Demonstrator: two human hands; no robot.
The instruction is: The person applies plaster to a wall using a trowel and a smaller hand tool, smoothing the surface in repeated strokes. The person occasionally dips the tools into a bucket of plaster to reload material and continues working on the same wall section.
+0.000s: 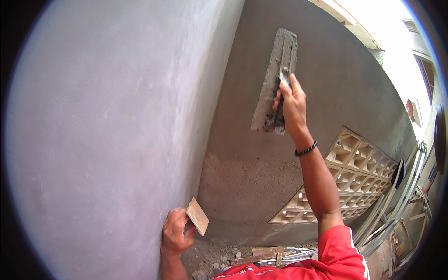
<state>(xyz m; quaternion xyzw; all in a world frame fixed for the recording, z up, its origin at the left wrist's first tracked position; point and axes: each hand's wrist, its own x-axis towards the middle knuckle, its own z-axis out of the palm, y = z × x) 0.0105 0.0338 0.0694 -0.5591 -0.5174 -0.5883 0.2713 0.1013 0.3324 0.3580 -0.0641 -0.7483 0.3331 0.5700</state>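
Note:
My right hand (294, 103) is closed around the handle of a plastering trowel (275, 70). The long, mortar-caked trowel lies against the dark, damp plaster wall (322, 79) in front of me, tilted slightly from upright. Lower down, my left hand (177, 229) grips a small flat tan piece (198, 217), board-like, with rough edges; its exact kind I cannot make out. That hand is close to the pale, smooth wall (107, 121) on the left, near the inner corner. Below the trowel, the damp wall has a rougher patch (242, 182).
Rows of tan ventilation blocks (357, 156) are set into the wall at the right. Rubble and wood scraps (266, 254) lie on the ground by the wall's foot. Long metal bars and boards (392, 219) lean at the far right. Above the wall's top edge is bright sky.

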